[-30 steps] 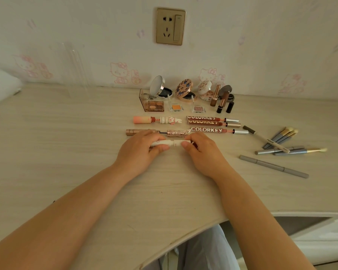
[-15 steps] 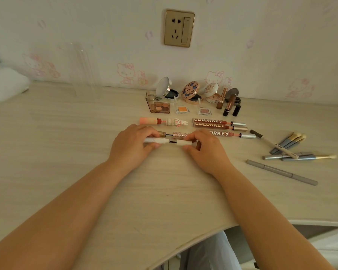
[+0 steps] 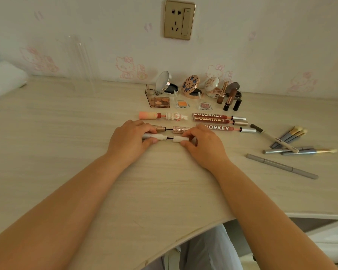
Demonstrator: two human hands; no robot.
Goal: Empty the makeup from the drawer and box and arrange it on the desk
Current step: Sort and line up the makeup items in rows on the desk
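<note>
Since the earlier frames, the white tube has been drawn apart: a dark wand is now exposed between its two halves, where they were nearly joined before.

Head view: the white tube body [image 3: 153,136] is pinched by the left hand [image 3: 129,141], and the white cap [image 3: 180,138] is pinched by the right hand [image 3: 205,145], fingers and thumb curled round each. Both pieces are held low over the surface [image 3: 66,152], just at 6 o'clock of the rose-gold tube [image 3: 180,129] lying opened the same way. At 12 o'clock of the hands the pink tube [image 3: 148,115] and three COLORKEY glosses [image 3: 213,121] are laid in rows, with compacts [image 3: 190,85] behind. At 3 o'clock brushes [image 3: 293,137] and a grey pencil [image 3: 281,168] lie loosely, not yet lined up.

It is judged that the tube is being laid out uncapped to match the row, and that arranging is well advanced.
</note>
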